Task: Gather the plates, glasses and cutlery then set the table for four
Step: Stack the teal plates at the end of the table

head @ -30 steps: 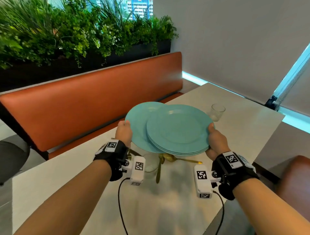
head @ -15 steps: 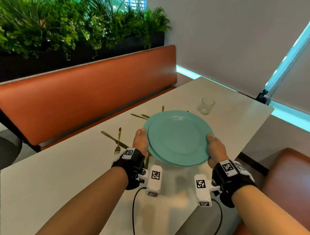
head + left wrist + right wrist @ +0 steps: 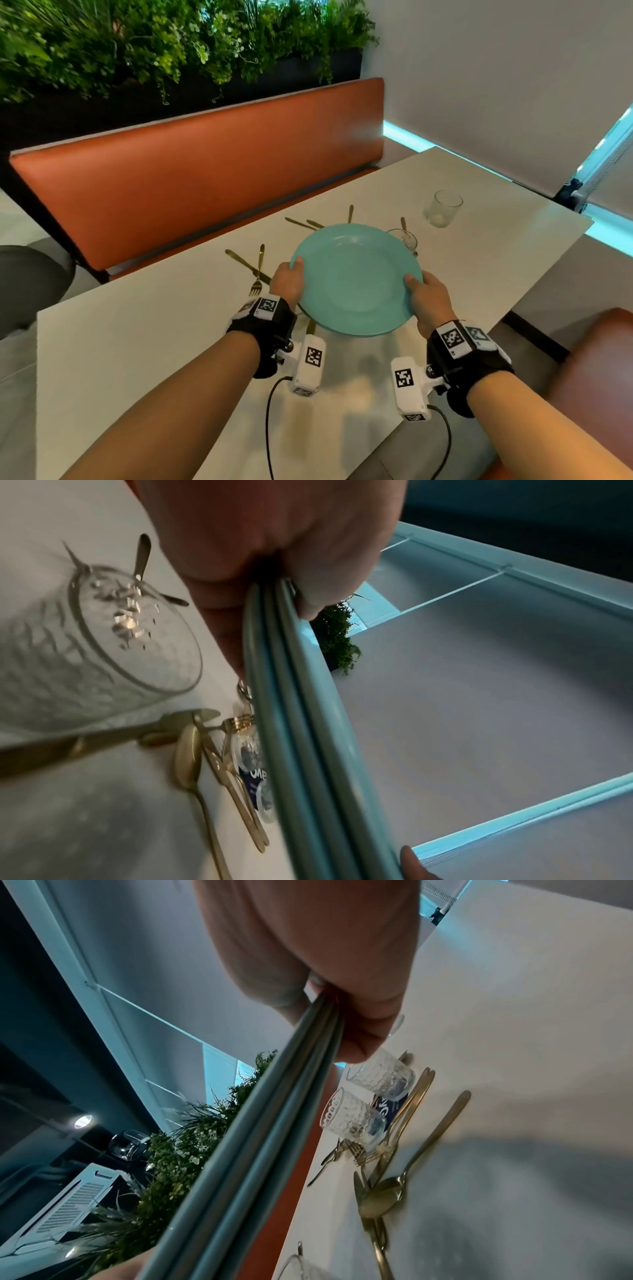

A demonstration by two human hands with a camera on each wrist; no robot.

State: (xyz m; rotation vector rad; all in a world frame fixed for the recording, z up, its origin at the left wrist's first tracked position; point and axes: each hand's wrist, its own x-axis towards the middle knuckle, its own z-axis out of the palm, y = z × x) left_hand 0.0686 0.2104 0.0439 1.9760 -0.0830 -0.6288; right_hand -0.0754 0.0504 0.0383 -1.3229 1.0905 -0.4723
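Observation:
A stack of teal plates (image 3: 356, 277) hangs level just above the white table (image 3: 154, 359). My left hand (image 3: 287, 279) grips its left rim, thumb on top. My right hand (image 3: 426, 296) grips the right rim the same way. The left wrist view shows the stacked plates' rims (image 3: 291, 723) pinched under the thumb, and the right wrist view shows the plates' edges (image 3: 274, 1123) in my right hand (image 3: 325, 961). Under the stack lie gold cutlery (image 3: 186, 758) and textured glasses (image 3: 352, 1118). A gold fork (image 3: 257, 270) and a knife (image 3: 241, 260) lie left of the plates.
One clear glass (image 3: 442, 209) stands beyond the plates, and another glass (image 3: 406, 238) peeks out at their far rim. An orange bench (image 3: 205, 178) runs along the table's far side under a planter of greenery (image 3: 154, 44). An orange seat (image 3: 596, 359) is at the near right corner.
The offset plate in my left hand has slid right onto the others, forming one aligned stack. Both hands now sit lower over the table, and cutlery to the left is uncovered.

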